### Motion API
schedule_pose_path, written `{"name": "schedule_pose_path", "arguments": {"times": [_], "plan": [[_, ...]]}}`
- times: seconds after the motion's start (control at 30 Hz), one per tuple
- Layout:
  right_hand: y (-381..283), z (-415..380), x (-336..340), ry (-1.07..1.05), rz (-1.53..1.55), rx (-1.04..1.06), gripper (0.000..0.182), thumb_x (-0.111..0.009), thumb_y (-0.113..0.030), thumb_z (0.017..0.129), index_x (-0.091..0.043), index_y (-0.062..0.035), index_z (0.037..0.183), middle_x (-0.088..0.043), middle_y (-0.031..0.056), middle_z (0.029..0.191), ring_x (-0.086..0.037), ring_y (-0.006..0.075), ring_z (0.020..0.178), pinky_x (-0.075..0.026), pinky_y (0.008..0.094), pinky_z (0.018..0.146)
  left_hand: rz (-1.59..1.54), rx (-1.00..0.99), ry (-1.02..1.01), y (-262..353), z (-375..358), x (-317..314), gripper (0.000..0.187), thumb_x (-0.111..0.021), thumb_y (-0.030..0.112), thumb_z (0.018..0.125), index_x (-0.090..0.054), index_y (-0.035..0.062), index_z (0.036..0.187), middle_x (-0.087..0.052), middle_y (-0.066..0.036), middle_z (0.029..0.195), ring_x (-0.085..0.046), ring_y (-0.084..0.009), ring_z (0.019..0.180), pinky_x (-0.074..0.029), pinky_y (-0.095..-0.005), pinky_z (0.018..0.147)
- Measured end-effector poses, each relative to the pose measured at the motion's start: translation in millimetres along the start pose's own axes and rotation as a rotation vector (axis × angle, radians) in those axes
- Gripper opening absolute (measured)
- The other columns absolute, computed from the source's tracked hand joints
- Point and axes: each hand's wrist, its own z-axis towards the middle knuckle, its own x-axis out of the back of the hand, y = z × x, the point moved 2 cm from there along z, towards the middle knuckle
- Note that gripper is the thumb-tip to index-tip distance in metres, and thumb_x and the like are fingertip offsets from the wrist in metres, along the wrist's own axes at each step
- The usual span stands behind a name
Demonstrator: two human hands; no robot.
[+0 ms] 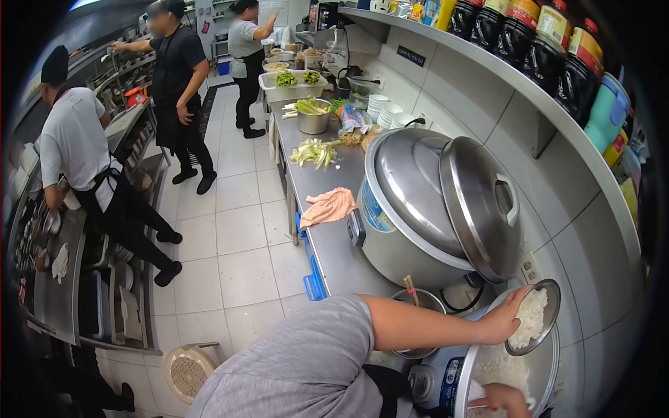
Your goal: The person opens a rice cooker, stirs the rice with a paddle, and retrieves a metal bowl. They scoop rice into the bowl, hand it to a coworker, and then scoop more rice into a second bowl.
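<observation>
My left hand (500, 319) is closed on the rim of a metal bowl (552, 313) with white rice (531, 317) in it, tilted above an open rice cooker (550, 359). Lower down, my right hand (505, 398) reaches into the cooker over more rice, its fingers curled around something white that is mostly hidden. Beside it is a metal pot (435, 299) with wooden sticks. A large cooker (411, 258) with metal lids (418, 188) stands behind.
A pink cloth (329, 207), chopped vegetables (315, 152) and a pot (313, 122) lie along the steel counter (306, 182). Bottles (547, 52) line the shelf above. Several people work farther off, and a stool (189, 374) stands on the floor.
</observation>
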Motion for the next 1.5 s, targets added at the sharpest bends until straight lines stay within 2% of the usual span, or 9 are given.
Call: {"name": "schedule_pose_path", "arguments": {"times": [0.1, 0.2, 0.53, 0.67, 0.73, 0.83, 1.0, 1.13, 1.5], "plan": [[132, 60, 46, 0.144, -0.406, 0.077, 0.062, -0.072, -0.066, 0.072, -0.072, -0.0039, 0.077, -0.066, 0.0095, 0.063, -0.063, 0.0220, 0.053, -0.053, 0.0360, 0.062, -0.001, -0.014, 0.010, -3, 1, -3, 0.081, -0.043, -0.006, 0.080, -0.006, 0.0094, 0.151, -0.020, -0.027, 0.150, -0.033, -0.0443, 0.136, -0.030, -0.0425, 0.113], [101, 31, 56, 0.188, -0.201, -0.352, 0.064, -0.072, -0.066, 0.071, -0.070, -0.0019, 0.074, -0.066, 0.0098, 0.061, -0.064, 0.0244, 0.056, -0.053, 0.0358, 0.063, -0.020, 0.015, -0.017, 4, 0, 3, 0.081, -0.043, -0.006, 0.080, -0.007, 0.0098, 0.151, -0.020, -0.025, 0.151, -0.033, -0.0441, 0.136, -0.031, -0.0420, 0.112], [2, 45, 41, -0.082, -0.361, -0.058, 0.059, -0.068, -0.064, 0.076, -0.071, -0.0157, 0.110, -0.070, 0.0146, 0.084, -0.068, 0.0268, 0.073, -0.052, 0.0401, 0.074, -0.025, -0.021, 0.022, -3, 0, -2, 0.081, -0.043, -0.005, 0.079, -0.008, 0.0084, 0.151, -0.019, -0.025, 0.151, -0.030, -0.0445, 0.137, -0.031, -0.0420, 0.112], [100, 104, 69, 0.422, -0.202, -0.021, 0.044, -0.067, -0.040, 0.086, -0.065, -0.0183, 0.124, -0.072, 0.0087, 0.092, -0.068, 0.0231, 0.071, -0.053, 0.0393, 0.071, -0.026, -0.018, 0.030, 1, 1, -2, 0.080, -0.043, -0.005, 0.080, -0.009, 0.0061, 0.151, -0.019, -0.026, 0.151, -0.029, -0.0444, 0.138, -0.030, -0.0416, 0.113], [109, 169, 29, 1.210, -0.739, 0.566, 0.045, -0.067, -0.039, 0.085, -0.063, -0.0163, 0.124, -0.072, 0.0131, 0.095, -0.070, 0.0263, 0.080, -0.053, 0.0428, 0.077, -0.041, 0.000, 0.013, 3, 1, -1, 0.080, -0.043, -0.005, 0.080, -0.008, 0.0061, 0.151, -0.019, -0.027, 0.151, -0.029, -0.0445, 0.138, -0.031, -0.0412, 0.113], [-24, 44, 18, 0.891, -0.293, 0.055, 0.050, -0.070, -0.046, 0.080, -0.065, -0.0119, 0.116, -0.071, 0.0157, 0.093, -0.070, 0.0305, 0.081, -0.053, 0.0452, 0.076, -0.037, 0.018, 0.000, 1, 5, 0, 0.081, -0.044, -0.005, 0.080, -0.007, 0.0063, 0.151, -0.020, -0.028, 0.150, -0.029, -0.0444, 0.138, -0.031, -0.0403, 0.112], [-27, -20, -43, 0.481, -0.542, 0.015, 0.046, -0.070, -0.051, 0.076, -0.070, -0.0153, 0.104, -0.071, 0.0086, 0.084, -0.070, 0.0285, 0.081, -0.052, 0.0423, 0.071, 0.082, -0.031, -0.029, -5, 4, -2, 0.084, -0.049, -0.005, 0.079, -0.004, -0.0034, 0.150, -0.018, -0.033, 0.151, -0.013, -0.0418, 0.146, -0.014, -0.0406, 0.119], [-2, -57, -61, 0.289, -0.501, -0.066, 0.025, -0.068, -0.039, 0.082, -0.072, -0.0199, 0.098, -0.072, 0.0057, 0.084, -0.070, 0.0243, 0.085, -0.053, 0.0420, 0.072, 0.158, -0.057, -0.030, -15, 7, 2, 0.080, -0.042, -0.007, 0.083, -0.003, 0.0053, 0.152, -0.037, -0.022, 0.141, -0.061, -0.0203, 0.094, -0.057, -0.0307, 0.066], [125, -77, 20, 0.876, -0.317, -0.773, 0.030, -0.067, -0.021, 0.084, -0.063, -0.0032, 0.108, -0.071, 0.0154, 0.094, -0.070, 0.0317, 0.089, -0.055, 0.0408, 0.072, -0.142, 0.167, -0.079, 24, 4, -4, 0.069, -0.036, -0.006, 0.086, -0.011, 0.0096, 0.149, -0.043, -0.020, 0.135, -0.062, -0.0251, 0.106, -0.061, -0.0286, 0.067]]}}
